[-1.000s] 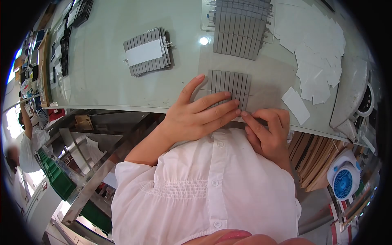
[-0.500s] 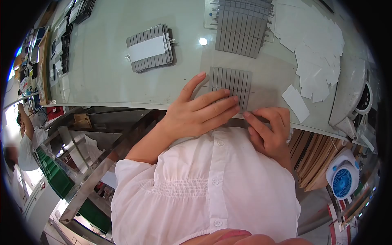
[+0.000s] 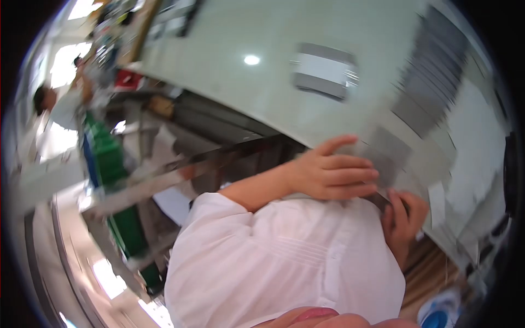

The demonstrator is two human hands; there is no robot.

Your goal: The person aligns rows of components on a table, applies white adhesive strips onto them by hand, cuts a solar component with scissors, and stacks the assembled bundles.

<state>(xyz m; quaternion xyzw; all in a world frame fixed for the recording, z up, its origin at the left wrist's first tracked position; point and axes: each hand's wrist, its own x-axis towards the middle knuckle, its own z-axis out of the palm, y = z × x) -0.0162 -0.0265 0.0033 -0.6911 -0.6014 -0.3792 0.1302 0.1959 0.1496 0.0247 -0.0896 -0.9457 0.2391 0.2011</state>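
A small grey slatted panel (image 3: 387, 156) lies on the table near its front edge, blurred by motion. My left hand (image 3: 333, 174) is open at the panel's near left side, fingers stretched out and thumb raised. I cannot tell whether its fingertips touch the panel. My right hand (image 3: 406, 216) is near the panel's lower corner, its fingers curled in; what they hold, if anything, is hidden. Farther back lies a stack of similar grey panels (image 3: 322, 90) with a white paper (image 3: 321, 66) across the top.
A larger pile of grey slatted panels (image 3: 432, 71) is at the back right. White paper sheets (image 3: 476, 158) spread along the right side. A green crate (image 3: 109, 156) stands at left below the table, with another person (image 3: 68, 104) beyond. A white-and-blue fan (image 3: 440, 311) is at lower right.
The whole view has swung toward the left, so the table and panels appear farther right and tilted, with more blur. Both hands stay close to the small panel.
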